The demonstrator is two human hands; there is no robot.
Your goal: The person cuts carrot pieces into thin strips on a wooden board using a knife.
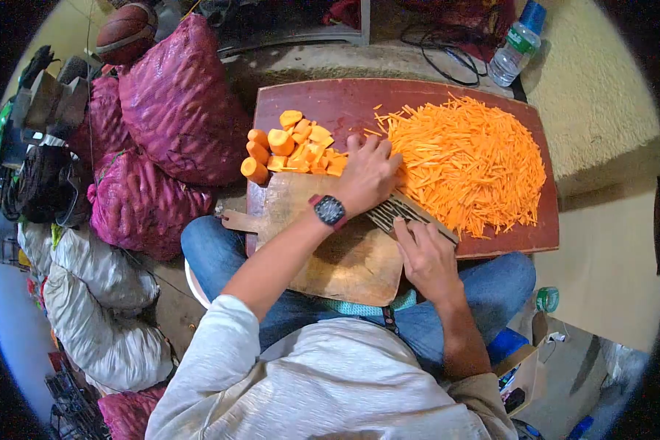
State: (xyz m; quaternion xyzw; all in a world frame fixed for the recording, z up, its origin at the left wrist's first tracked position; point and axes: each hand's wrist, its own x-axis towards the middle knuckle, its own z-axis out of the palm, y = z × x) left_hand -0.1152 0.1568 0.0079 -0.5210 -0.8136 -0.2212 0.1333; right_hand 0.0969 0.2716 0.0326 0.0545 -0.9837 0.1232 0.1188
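Observation:
A slotted grater (411,214) lies slanted at the right edge of a wooden cutting board (337,257). My right hand (427,260) is closed on the grater's near end. At its far end is my left hand (367,172), wearing a watch, with fingers bent down between the carrot chunks and the shreds; whatever lies under that palm is hidden. Cut carrot chunks (280,141) sit left of my left hand on the red table (330,99). A large heap of shredded carrot (469,165) covers the table's right side.
Red mesh sacks (180,103) and a basketball (127,34) stand at the left, with white sacks (103,323) below. A plastic bottle (517,45) and black cables (447,51) are beyond the table. An open box (522,374) sits at the lower right.

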